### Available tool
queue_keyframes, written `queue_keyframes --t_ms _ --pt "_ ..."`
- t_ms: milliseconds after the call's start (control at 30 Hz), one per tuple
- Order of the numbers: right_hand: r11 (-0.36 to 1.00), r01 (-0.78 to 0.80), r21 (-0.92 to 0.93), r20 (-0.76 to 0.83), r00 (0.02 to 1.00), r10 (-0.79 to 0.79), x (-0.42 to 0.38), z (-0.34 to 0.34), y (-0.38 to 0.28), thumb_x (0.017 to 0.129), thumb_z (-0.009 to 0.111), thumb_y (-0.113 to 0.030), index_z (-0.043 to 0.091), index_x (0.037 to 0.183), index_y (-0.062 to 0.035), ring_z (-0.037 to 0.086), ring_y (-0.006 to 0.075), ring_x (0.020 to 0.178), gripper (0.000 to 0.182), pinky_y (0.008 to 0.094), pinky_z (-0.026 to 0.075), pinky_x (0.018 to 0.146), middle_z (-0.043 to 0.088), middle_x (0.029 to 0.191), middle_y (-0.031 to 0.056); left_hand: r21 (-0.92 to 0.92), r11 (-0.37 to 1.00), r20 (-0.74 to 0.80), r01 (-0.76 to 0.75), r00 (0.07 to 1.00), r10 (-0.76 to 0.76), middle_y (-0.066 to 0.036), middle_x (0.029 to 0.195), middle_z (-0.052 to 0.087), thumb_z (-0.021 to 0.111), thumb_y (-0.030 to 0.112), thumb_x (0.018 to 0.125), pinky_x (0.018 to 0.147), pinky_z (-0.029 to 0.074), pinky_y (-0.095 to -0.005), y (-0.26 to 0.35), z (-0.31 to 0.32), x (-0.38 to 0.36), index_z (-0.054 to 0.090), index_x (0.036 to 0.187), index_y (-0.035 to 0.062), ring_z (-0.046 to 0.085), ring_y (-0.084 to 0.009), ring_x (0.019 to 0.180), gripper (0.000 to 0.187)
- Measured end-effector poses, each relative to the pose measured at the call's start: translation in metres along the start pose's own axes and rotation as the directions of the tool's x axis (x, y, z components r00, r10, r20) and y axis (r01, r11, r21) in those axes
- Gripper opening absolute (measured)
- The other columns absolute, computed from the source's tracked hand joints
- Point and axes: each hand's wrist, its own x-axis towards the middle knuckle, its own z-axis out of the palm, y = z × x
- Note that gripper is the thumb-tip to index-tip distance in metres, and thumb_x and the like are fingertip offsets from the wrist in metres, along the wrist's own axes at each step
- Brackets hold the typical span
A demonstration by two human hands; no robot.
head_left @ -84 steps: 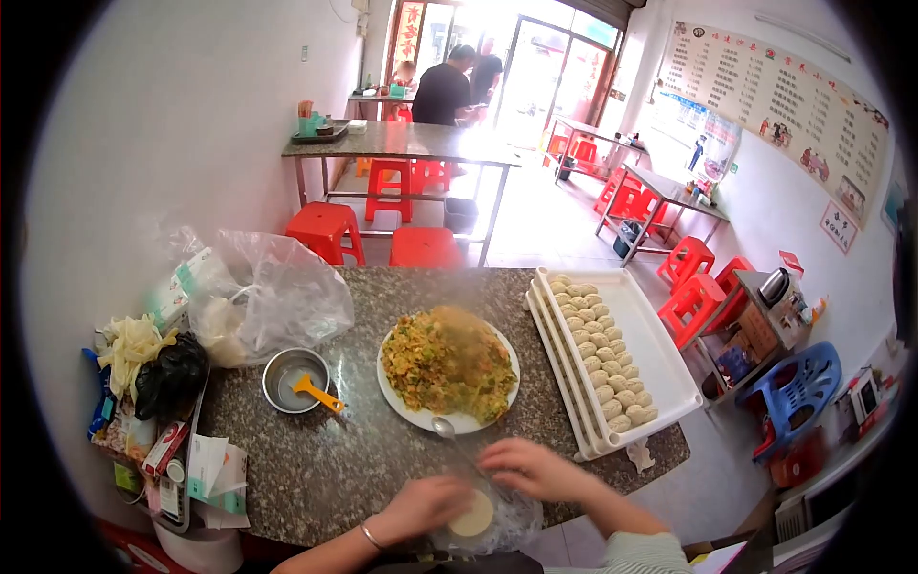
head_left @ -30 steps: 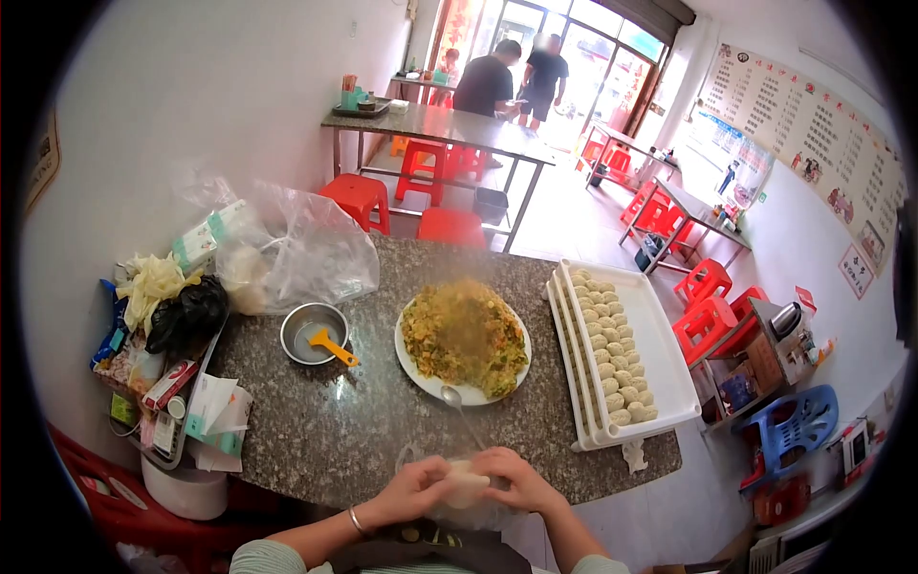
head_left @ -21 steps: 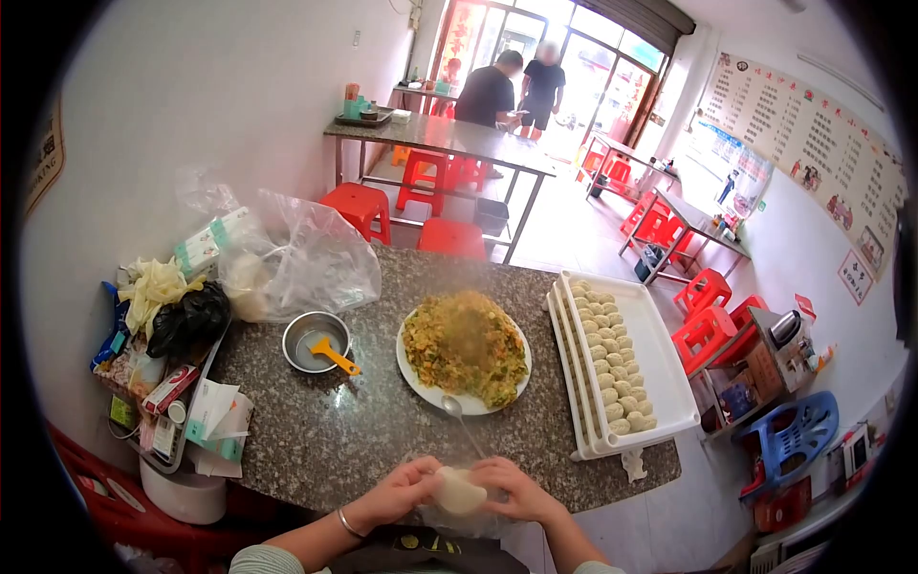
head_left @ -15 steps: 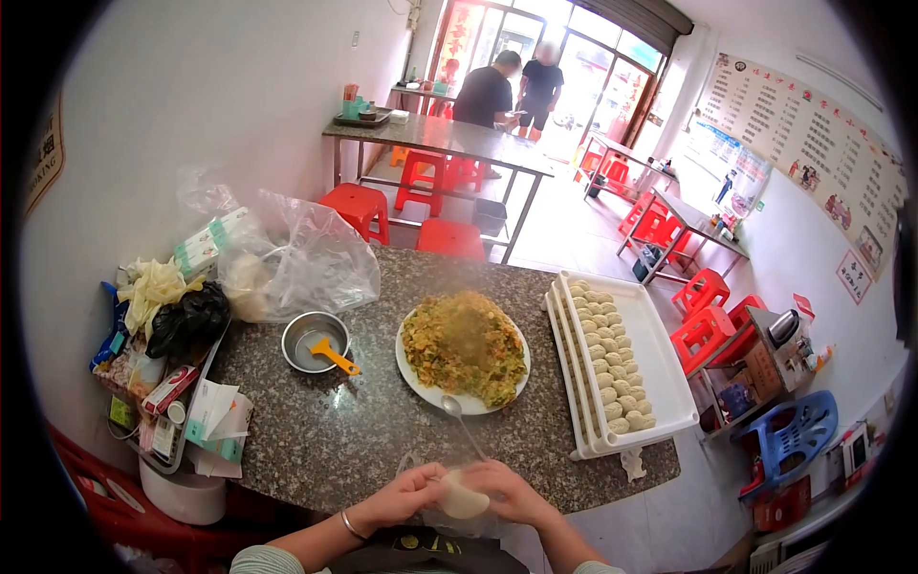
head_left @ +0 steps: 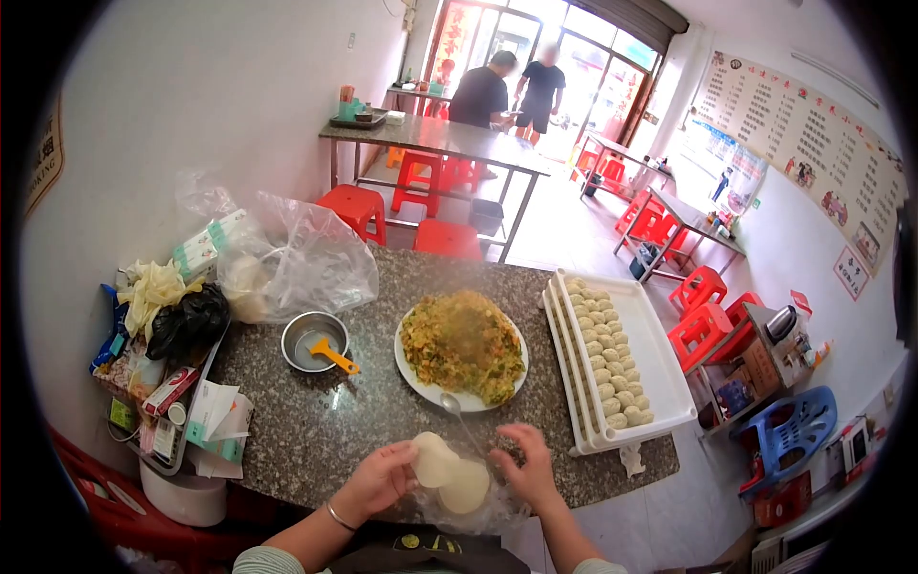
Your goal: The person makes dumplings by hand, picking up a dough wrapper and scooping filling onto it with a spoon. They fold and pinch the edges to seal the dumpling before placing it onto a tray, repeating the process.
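My left hand (head_left: 382,474) pinches a round, pale dumpling wrapper (head_left: 435,459) by its left edge. Below and right of it, a second wrapper (head_left: 466,490) lies on a clear plastic bag (head_left: 497,512) at the counter's near edge. To the right, my right hand (head_left: 526,464) is empty, thumb and fingers apart, beside the handle of a metal spoon (head_left: 451,405). The spoon's bowl rests at the near rim of a white plate (head_left: 421,385) heaped with chopped yellow-green filling (head_left: 463,344).
Stacked white trays (head_left: 660,383) with rows of dumplings (head_left: 612,359) stand at the right. Left are a metal bowl (head_left: 298,352) with a yellow-handled scraper (head_left: 335,356), plastic bags (head_left: 306,258) and a cluttered tray (head_left: 177,459). Two people (head_left: 481,96) are near the far doorway.
My hands have moved apart. The left has drawn one wrapper up and left, the right has let go and opened to the right. A second wrapper now shows underneath.
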Motion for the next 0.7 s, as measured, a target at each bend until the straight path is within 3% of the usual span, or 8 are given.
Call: queue_keyframes --t_ms 67,100,267,400,533,600,667,700 --pt "0.965 0.017 -0.261 -0.122 0.991 -0.050 0.013 -0.001 0.000 0.080 0.075 -0.015 0.060 0.120 -0.0074 0.057 0.0330 0.111 0.043 0.0413 0.045 0.096 0.059 0.119 0.0139 0.043 0.998 0.018 -0.036 0.999 0.035 -0.009 0.118 0.065 0.053 0.019 0.100 0.093 0.051 -0.0339 -0.002 -0.006 0.003 0.057 0.124 0.0003 0.064 -0.0188 0.106 0.030" --pt "0.929 0.099 -0.356 -0.052 0.991 -0.125 0.018 0.000 0.009 0.081 0.074 -0.018 0.055 0.126 -0.0045 0.058 0.0340 0.106 0.050 0.0413 0.049 0.088 0.055 0.122 0.0168 0.084 0.994 0.036 -0.075 0.997 0.072 -0.009 0.118 0.065 0.053 0.018 0.100 0.093 0.052 -0.0347 -0.005 -0.009 0.003 0.057 0.124 0.0004 0.064 -0.0195 0.107 0.030" --pt "0.969 -0.177 -0.170 0.072 0.979 0.191 0.027 0.023 0.015 0.084 0.071 -0.016 0.055 0.127 -0.0064 0.064 0.0287 0.083 0.047 0.0374 0.052 0.076 0.063 0.105 0.0139 0.066 0.992 -0.060 -0.105 0.992 0.109 -0.009 0.117 0.065 0.054 0.017 0.099 0.091 0.053 -0.0338 -0.010 -0.017 0.010 0.055 0.125 0.0015 0.064 -0.0194 0.106 0.030" --pt "0.966 0.084 -0.245 -0.032 0.995 -0.095 0.042 0.037 0.035 0.087 0.066 -0.008 0.062 0.118 -0.0044 0.065 0.0256 0.077 0.032 0.0360 0.051 0.071 0.064 0.085 0.0161 0.015 0.992 -0.108 -0.125 0.986 0.126 -0.009 0.117 0.065 0.053 0.017 0.100 0.085 0.054 -0.0299 -0.008 -0.037 0.007 0.056 0.124 0.0006 0.065 -0.0162 0.102 0.030" --pt "0.969 -0.026 -0.245 0.059 0.997 0.042 0.054 0.020 0.007 0.086 0.070 -0.013 0.063 0.116 -0.0043 0.063 0.0258 0.073 0.032 0.0357 0.051 0.070 0.064 0.086 0.0146 -0.091 0.983 -0.175 -0.160 0.974 0.142 -0.011 0.120 0.064 0.051 0.015 0.100 0.090 0.055 -0.0329 0.000 -0.037 0.003 0.054 0.126 -0.0017 0.065 -0.0196 0.106 0.032" --pt "0.930 0.045 -0.364 0.106 0.994 -0.006 0.054 0.012 -0.003 0.084 0.074 -0.016 0.062 0.114 -0.0041 0.062 0.0236 0.070 0.034 0.0331 0.051 0.067 0.064 0.082 0.0113 -0.120 0.977 -0.197 -0.175 0.969 0.149 -0.013 0.122 0.063 0.049 0.014 0.100 0.095 0.054 -0.0351 0.002 -0.042 0.002 0.053 0.127 -0.0035 0.065 -0.0219 0.108 0.032" --pt "0.934 0.109 -0.340 0.123 0.990 -0.070 0.038 0.019 0.014 0.081 0.076 -0.015 0.062 0.112 -0.0041 0.060 0.0207 0.068 0.036 0.0311 0.051 0.066 0.062 0.079 0.0077 -0.135 0.964 -0.222 -0.228 0.955 0.194 -0.014 0.123 0.063 0.048 0.013 0.101 0.095 0.054 -0.0360 0.004 -0.049 0.003 0.052 0.128 -0.0039 0.064 -0.0231 0.109 0.033" --pt "0.962 0.013 -0.272 0.159 0.987 0.032 0.031 0.022 0.014 0.082 0.075 -0.012 0.061 0.112 -0.0041 0.060 0.0196 0.067 0.034 0.0308 0.050 0.065 0.061 0.079 0.0074 -0.119 0.968 -0.232 -0.221 0.954 0.189 -0.014 0.123 0.062 0.046 0.012 0.101 0.095 0.054 -0.0367 0.008 -0.047 0.002 0.052 0.127 -0.0041 0.064 -0.0242 0.111 0.032"
